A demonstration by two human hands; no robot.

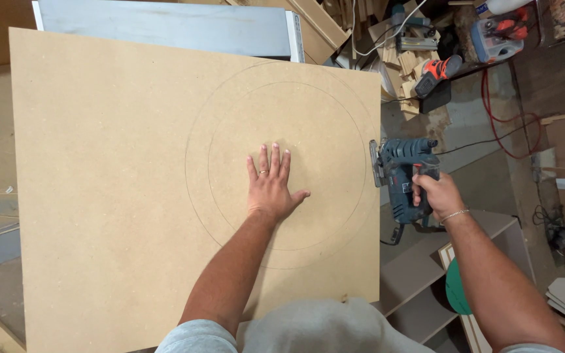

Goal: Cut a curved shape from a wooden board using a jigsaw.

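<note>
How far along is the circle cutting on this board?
Marked out: two pencil circles are drawn on the fibreboard sheet. In hand: the left hand presses flat inside them, and the right hand holds the blue jigsaw at the board's right edge. No cut line shows yet.

The wide fibreboard panel [119,196] is left bare over its whole left half and along its near edge, so free passage is offered there. Near its middle, room is taken by the left hand [271,189], laid flat with fingers spread inside the two pencilled circles [230,98]. The right edge is blocked by the blue jigsaw [403,173], gripped by the right hand [436,195], its base plate touching the panel's edge. Beyond the far right corner, passage is hindered by stacked wood offcuts [408,72], an orange power tool [438,73] and a red cable [499,124]. Below the saw, a grey shelf unit [420,274] stands in the way
</note>
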